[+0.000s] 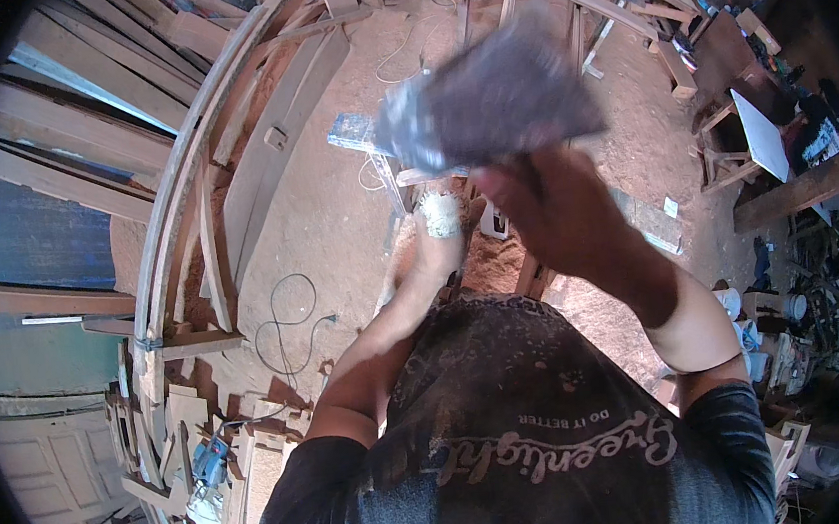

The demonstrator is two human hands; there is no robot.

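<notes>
My right hand [560, 210] is raised in front of me, its fingers closed on the lower edge of a broad dark sheet-like thing [515, 94]. Motion blurs that thing, and its kind cannot be made out; its left end looks pale and bluish. Lower and to the left is my left hand [441, 240], with a whitish patch over it near the wrist. Its fingers are hidden, so whether they grip anything does not show. Behind the dark thing, a blue-marked board [353, 131] partly shows beside the wooden pieces near my left hand.
A long curved wooden frame [162, 225] arcs along the left, with stacked planks [69, 133] beyond it. A black cable [285, 324] lies coiled on the dusty floor. A blue power tool [212, 460] rests among offcuts at lower left. A white panel [760, 135] leans at right.
</notes>
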